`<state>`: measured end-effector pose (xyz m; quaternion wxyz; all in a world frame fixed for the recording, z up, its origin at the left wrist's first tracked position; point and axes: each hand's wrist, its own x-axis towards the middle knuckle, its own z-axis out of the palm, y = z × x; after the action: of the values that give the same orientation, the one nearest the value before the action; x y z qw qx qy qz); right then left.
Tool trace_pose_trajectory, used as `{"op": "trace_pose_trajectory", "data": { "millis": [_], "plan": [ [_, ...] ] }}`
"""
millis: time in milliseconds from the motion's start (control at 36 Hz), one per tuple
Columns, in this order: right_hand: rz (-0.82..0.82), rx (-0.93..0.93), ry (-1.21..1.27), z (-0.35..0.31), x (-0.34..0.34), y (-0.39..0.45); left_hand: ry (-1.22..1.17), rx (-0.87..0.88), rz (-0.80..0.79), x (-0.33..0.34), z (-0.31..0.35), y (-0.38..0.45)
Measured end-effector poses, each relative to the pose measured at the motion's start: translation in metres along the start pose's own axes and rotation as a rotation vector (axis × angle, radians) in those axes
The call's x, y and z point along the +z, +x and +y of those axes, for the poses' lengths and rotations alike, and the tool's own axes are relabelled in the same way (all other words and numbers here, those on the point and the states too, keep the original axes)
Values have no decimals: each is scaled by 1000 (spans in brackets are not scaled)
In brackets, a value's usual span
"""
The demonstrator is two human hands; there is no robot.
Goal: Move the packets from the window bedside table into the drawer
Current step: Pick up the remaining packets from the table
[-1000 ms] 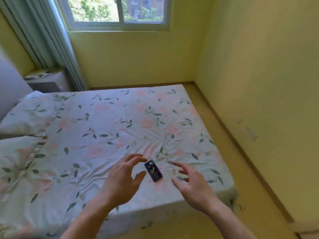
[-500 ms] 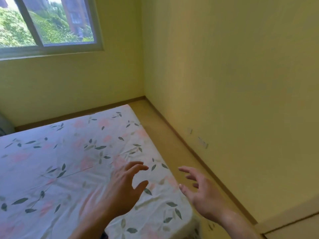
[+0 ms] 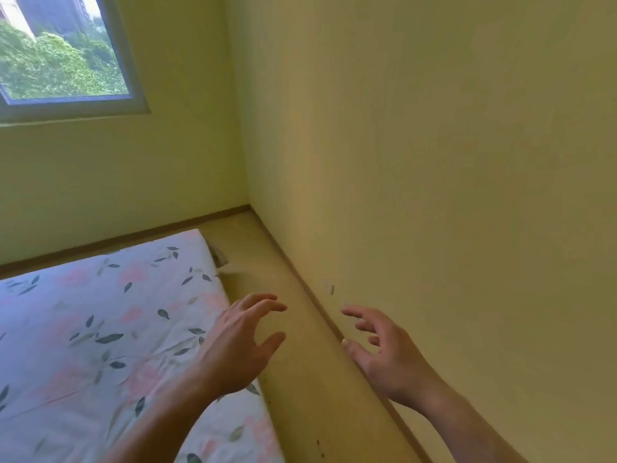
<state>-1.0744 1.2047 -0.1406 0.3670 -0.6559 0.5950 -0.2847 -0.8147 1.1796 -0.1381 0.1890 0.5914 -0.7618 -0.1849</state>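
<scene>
My left hand [image 3: 238, 342] hovers over the foot corner of the bed [image 3: 100, 329], fingers loosely spread and holding nothing. My right hand [image 3: 384, 352] floats over the narrow strip of floor [image 3: 300, 362] beside the yellow wall, fingers relaxed and empty. No packets, bedside table or drawer are in view.
The bed with its floral sheet fills the lower left. A yellow wall [image 3: 434, 195] rises close on the right, with a wooden skirting along its base. A window [image 3: 63, 55] sits at the upper left. The floor strip runs between bed and wall.
The view has swung to the right: the bedside table with packets and the dark phone on the bed have left the frame. Both hands stay empty in front of me.
</scene>
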Motion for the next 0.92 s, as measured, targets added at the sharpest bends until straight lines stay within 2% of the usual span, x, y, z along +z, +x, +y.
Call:
{"op": "trace_pose_trajectory", "data": {
  "millis": [167, 306, 472, 611, 778, 917],
  "plan": [
    [-93, -81, -53, 37, -75, 75, -14, -123, 83, 29, 29, 68],
    [-158, -147, -32, 41, -101, 146, 12, -217, 138, 33, 32, 103],
    [-327, -262, -17, 17, -75, 240, 24, -397, 234, 13, 9, 123],
    [-446, -385, -67, -9, -45, 322, 19, -553, 293, -7, -38, 150],
    [-461, -422, -69, -38, -14, 443, 8, -616, 360, -35, -107, 228],
    [-477, -427, -46, -71, 5, 536, 5, -567, 393, -79, -155, 314]
  ]
}}
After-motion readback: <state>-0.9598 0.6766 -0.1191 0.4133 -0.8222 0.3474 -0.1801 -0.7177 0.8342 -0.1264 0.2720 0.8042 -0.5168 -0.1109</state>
